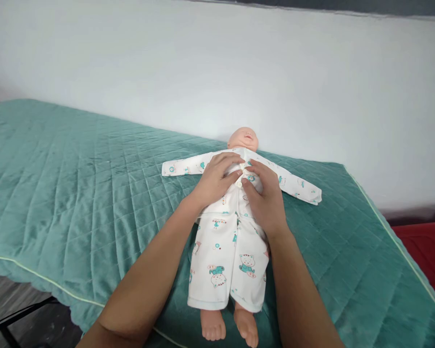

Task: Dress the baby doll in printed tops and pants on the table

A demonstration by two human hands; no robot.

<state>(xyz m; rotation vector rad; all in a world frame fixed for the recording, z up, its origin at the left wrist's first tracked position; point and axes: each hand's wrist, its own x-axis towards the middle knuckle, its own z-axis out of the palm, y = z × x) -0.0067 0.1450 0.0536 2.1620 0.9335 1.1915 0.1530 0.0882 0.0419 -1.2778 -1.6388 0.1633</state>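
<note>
A baby doll (243, 137) lies on its back, head toward the wall, wearing a white long-sleeved shirt (297, 186) and white trousers (212, 261) printed with cartoon animals. Its sleeves stretch out to both sides, and its bare feet point toward me. My left hand (220, 176) rests on the doll's chest, thumb and fingers closed at the shirt's front opening. From the other side, my right hand (266, 191) pinches the same front edge, its fingertips close to the left ones. Just below the fingertips a white button (239, 184) shows. Cloth between the fingers is partly hidden.
A green quilted cover (87, 193) lies under the doll and spreads widely to the left. Behind it rises a white wall (166, 63). Something red (424, 251) stands beyond the right edge, and a dark metal bar (21, 314) shows at lower left above the floor.
</note>
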